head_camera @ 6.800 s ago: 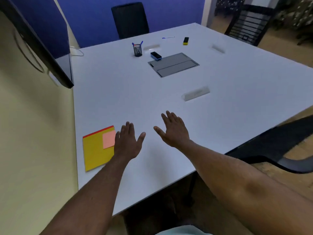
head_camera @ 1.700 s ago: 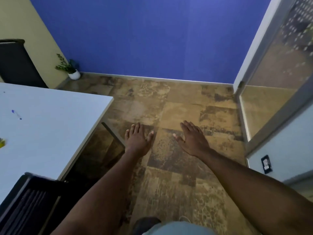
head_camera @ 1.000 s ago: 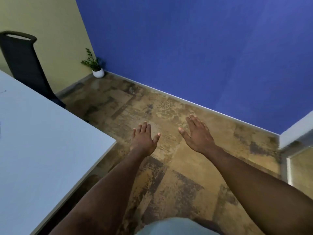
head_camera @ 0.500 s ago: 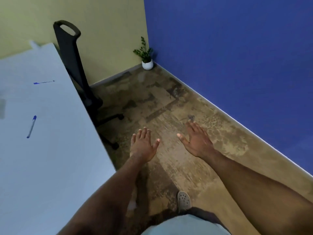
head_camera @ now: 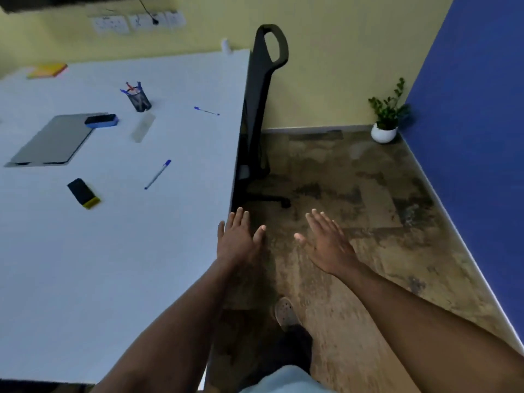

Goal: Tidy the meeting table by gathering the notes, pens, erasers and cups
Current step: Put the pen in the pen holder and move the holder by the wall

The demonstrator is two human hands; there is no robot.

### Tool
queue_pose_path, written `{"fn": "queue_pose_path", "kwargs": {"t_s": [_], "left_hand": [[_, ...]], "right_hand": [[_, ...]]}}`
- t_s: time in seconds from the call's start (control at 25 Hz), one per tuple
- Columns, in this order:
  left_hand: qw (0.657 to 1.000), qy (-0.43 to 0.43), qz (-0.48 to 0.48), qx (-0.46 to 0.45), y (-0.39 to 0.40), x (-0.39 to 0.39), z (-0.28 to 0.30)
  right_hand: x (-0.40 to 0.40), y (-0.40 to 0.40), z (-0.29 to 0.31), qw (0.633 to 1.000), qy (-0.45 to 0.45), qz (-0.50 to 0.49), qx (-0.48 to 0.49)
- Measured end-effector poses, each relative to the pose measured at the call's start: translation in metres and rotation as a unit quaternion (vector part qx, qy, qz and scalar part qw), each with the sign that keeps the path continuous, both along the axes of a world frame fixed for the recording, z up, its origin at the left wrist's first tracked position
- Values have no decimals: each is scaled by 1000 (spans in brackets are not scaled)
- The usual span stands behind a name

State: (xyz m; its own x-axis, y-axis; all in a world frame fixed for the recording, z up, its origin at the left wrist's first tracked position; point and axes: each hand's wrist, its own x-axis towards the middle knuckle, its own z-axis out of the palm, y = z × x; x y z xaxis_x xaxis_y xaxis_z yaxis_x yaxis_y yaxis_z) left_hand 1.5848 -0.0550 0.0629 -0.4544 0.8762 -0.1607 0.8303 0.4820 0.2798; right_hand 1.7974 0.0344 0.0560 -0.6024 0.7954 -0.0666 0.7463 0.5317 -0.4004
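The white meeting table (head_camera: 113, 265) fills the left of the view. On it lie a blue-capped pen (head_camera: 158, 174), a second blue pen (head_camera: 206, 110) nearer the far edge, a black-and-yellow eraser (head_camera: 83, 193), a blue-and-black eraser (head_camera: 101, 120) resting on a grey pad (head_camera: 51, 140), a black mesh pen cup (head_camera: 139, 99) with pens in it, and yellow notes (head_camera: 46, 70) at the far corner. My left hand (head_camera: 239, 239) is open at the table's right edge. My right hand (head_camera: 326, 242) is open above the floor. Both hold nothing.
A black office chair (head_camera: 262, 114) stands against the table's right edge, beyond my left hand. A small potted plant (head_camera: 385, 120) sits in the floor corner where the yellow and blue walls meet. A clear ruler-like strip (head_camera: 143, 127) lies near the pen cup. My foot (head_camera: 285, 313) is on the tiled floor.
The view has swung left, bringing the table with pens, erasers, pen cup and notes into sight. Both hands stay open and empty, the left now at the table's edge.
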Motion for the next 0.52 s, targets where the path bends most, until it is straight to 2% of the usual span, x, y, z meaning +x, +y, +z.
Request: {"fn": "queue_pose_path", "kwargs": {"t_s": [0.12, 0.32, 0.52], "left_hand": [[997, 10, 81, 1, 30, -52, -12], [982, 5, 188, -13, 58, -126, -17], [959, -8, 282, -25, 67, -180, -8]], "right_hand": [[-65, 57, 1, 996, 34, 77, 17], [-162, 134, -4, 985, 36, 169, 21], [-250, 170, -2, 965, 45, 257, -2]]}}
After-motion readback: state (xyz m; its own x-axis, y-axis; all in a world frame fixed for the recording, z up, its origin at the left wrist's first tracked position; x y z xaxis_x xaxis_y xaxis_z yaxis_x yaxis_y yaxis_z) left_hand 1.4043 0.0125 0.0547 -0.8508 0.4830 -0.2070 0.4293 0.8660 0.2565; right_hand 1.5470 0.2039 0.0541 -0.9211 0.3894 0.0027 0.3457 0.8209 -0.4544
